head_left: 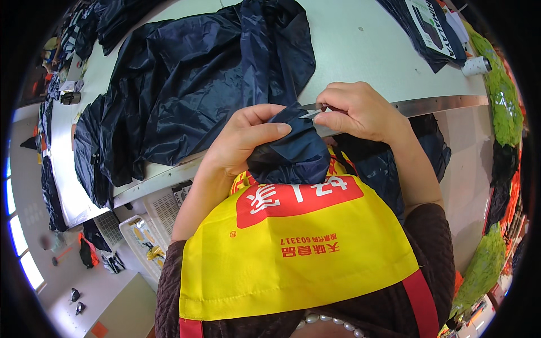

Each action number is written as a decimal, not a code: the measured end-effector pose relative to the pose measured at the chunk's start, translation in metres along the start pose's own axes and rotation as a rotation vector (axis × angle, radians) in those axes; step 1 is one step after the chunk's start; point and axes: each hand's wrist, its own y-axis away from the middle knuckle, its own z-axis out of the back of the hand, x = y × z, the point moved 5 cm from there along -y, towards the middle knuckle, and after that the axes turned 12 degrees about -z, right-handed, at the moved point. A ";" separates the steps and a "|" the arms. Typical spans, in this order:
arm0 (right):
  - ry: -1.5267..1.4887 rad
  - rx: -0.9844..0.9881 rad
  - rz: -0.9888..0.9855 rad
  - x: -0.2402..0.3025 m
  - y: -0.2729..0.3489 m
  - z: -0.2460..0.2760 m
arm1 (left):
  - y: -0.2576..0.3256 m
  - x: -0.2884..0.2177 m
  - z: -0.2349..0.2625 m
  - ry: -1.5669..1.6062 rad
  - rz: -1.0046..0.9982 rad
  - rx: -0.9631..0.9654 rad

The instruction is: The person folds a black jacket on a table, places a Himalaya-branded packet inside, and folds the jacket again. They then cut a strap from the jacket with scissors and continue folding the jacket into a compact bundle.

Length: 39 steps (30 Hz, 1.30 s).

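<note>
A shiny navy garment (180,90) lies spread over the white table, and part of it hangs over the near edge in front of my apron. My left hand (251,135) pinches a gathered section of this fabric (293,149), thumb on top. In my right hand (360,110) is a small pair of metal thread snips (310,114); the pointed blades face left and lie against the cloth by my left fingertips. My right fingers are closed round the handle, which is mostly hidden. Whether a thread lies between the blades is too small to tell.
Folded dark garments with a printed card (434,28) lie at the far right, beside a white thread cone (476,66). A metal strip (439,105) runs along the table edge. Below left stands a white plastic basket (135,231). Bright green cloth (504,84) is heaped at the right.
</note>
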 end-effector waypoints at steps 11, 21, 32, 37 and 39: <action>0.013 0.063 0.081 0.001 -0.011 0.000 | -0.004 0.001 -0.010 0.213 0.045 0.105; -0.708 0.061 -0.131 -0.031 -0.014 -0.014 | -0.005 0.007 0.003 0.184 0.005 0.086; -0.741 -0.015 -0.155 -0.020 -0.006 -0.081 | 0.042 0.010 0.065 -0.981 -0.253 0.245; -0.682 -0.025 -0.151 0.012 -0.023 -0.083 | 0.041 0.015 0.080 -1.303 -0.686 -0.176; -0.666 0.072 -0.068 0.043 -0.030 -0.087 | 0.028 -0.005 0.096 -1.182 -0.898 -0.400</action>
